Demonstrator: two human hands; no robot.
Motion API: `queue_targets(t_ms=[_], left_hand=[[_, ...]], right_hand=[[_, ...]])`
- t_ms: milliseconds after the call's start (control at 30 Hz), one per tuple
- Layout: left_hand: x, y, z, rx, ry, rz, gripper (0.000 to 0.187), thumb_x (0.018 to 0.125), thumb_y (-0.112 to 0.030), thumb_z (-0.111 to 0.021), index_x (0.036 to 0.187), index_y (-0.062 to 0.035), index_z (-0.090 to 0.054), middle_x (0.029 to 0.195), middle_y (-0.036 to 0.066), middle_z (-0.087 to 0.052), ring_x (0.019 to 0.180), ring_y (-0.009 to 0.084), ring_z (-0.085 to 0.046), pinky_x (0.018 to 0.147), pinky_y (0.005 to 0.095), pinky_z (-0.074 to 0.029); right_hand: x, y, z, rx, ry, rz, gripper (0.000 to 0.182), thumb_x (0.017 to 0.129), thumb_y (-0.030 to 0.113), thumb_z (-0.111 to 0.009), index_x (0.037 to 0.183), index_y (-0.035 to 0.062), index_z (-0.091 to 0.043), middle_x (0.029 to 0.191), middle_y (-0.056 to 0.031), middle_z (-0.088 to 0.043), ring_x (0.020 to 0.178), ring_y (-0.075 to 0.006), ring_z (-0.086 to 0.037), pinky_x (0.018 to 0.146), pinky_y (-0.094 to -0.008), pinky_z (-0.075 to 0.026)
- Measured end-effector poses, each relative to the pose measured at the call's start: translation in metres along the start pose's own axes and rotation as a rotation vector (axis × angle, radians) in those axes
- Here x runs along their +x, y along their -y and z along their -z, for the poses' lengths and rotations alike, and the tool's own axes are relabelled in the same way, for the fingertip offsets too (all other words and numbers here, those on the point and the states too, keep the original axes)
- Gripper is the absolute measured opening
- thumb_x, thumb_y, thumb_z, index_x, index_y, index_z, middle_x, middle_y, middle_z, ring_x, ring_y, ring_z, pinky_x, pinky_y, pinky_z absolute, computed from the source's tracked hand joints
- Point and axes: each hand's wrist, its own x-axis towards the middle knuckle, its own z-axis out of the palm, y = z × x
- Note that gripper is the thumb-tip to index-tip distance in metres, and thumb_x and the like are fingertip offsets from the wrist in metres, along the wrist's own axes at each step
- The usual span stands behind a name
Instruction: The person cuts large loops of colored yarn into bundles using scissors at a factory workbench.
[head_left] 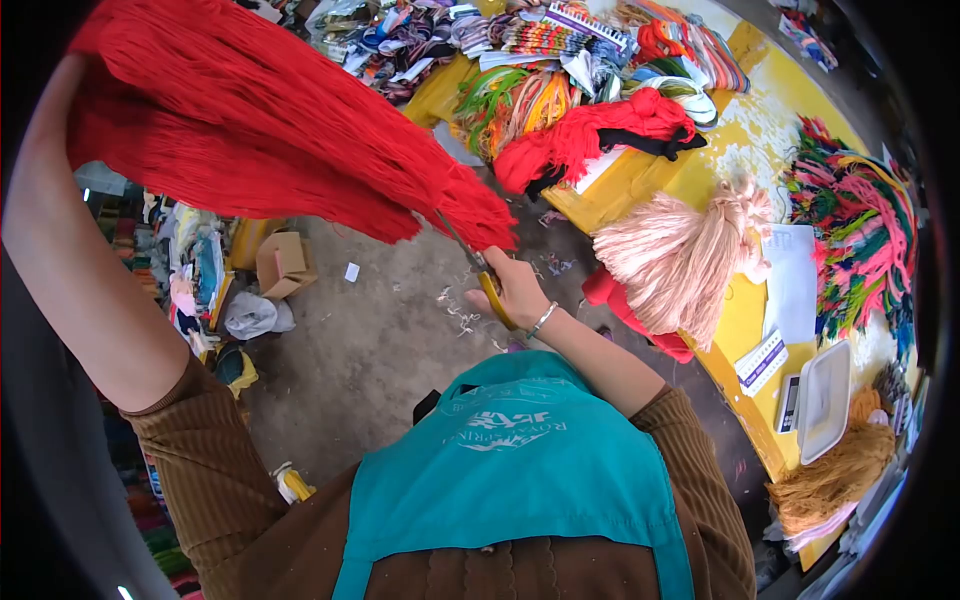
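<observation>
A long bundle of red yarn [270,120] stretches from the upper left down to its loose ends near the middle. My left arm is raised to its upper end, where the yarn covers my left hand; the bundle hangs from there, though the fingers do not show. Closed around the yellow handles of a pair of scissors [492,296] is my right hand [520,290], with a bracelet at the wrist. The scissor blades point up and left into the loose red ends. How far apart the blades are cannot be made out.
To the right stands a yellow table [735,375] with pale pink yarn [665,255], multicoloured yarn [855,235], brown yarn [835,480], a white tray [825,400] and paper [790,280]. A cardboard box [283,265] and plastic bag [258,316] lie at left. Scraps litter the floor.
</observation>
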Motion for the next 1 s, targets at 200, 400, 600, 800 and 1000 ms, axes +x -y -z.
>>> queue_targets(t_ms=[200,400,600,800,1000], left_hand=[[-0.017,0.002,-0.001,0.270,-0.078,-0.148,0.033,0.096,-0.029,-0.050,0.066,-0.0151,-0.046,0.056,-0.004,-0.047,0.049,0.0134,-0.051,0.060,0.0341,-0.047],[-0.046,0.022,-0.003,1.298,-0.432,-0.461,0.032,0.094,-0.027,-0.052,0.066,-0.0148,-0.046,0.056,-0.004,-0.048,0.048,0.0134,-0.051,0.055,0.0331,-0.047],[-0.048,0.029,0.005,1.835,-0.653,-0.446,0.031,0.093,-0.024,-0.055,0.065,-0.0146,-0.046,0.057,-0.004,-0.048,0.047,0.0133,-0.051,0.050,0.0322,-0.047],[0.016,0.018,0.121,1.632,-0.468,-0.335,0.047,0.090,0.002,-0.055,0.135,-0.0040,-0.047,0.137,0.012,-0.052,0.129,0.0239,-0.049,0.109,0.0369,-0.040],[0.015,0.058,0.158,0.564,-0.361,-0.099,0.027,0.094,-0.007,-0.057,0.121,-0.0029,-0.056,0.123,0.011,-0.061,0.122,0.0231,-0.053,0.108,0.0362,-0.042]], right_hand=[[0.007,0.010,0.004,0.004,-0.022,0.105,0.055,0.070,0.039,-0.082,0.098,0.0054,-0.048,0.075,-0.0185,-0.060,0.071,-0.0417,-0.061,0.061,-0.0446,-0.048],[0.007,0.010,0.008,-0.002,-0.078,0.179,0.058,0.069,0.040,-0.083,0.100,0.0053,-0.048,0.075,-0.0178,-0.059,0.070,-0.0414,-0.060,0.061,-0.0429,-0.048],[-0.006,0.016,0.029,0.078,-0.070,0.148,0.053,0.068,0.039,-0.084,0.089,0.0048,-0.049,0.070,-0.0156,-0.058,0.062,-0.0350,-0.060,0.057,-0.0380,-0.047],[-0.063,-0.011,0.075,0.372,-0.385,-0.410,0.022,0.081,0.019,-0.075,0.086,0.0051,-0.058,0.063,-0.0007,-0.054,0.054,-0.0088,-0.053,0.049,-0.0235,-0.043],[-0.214,-0.212,0.194,-0.136,-1.147,-0.911,0.038,0.094,0.033,-0.061,0.080,-0.0019,-0.062,0.063,-0.0147,-0.061,0.057,-0.0234,-0.059,0.055,-0.0373,-0.047]])
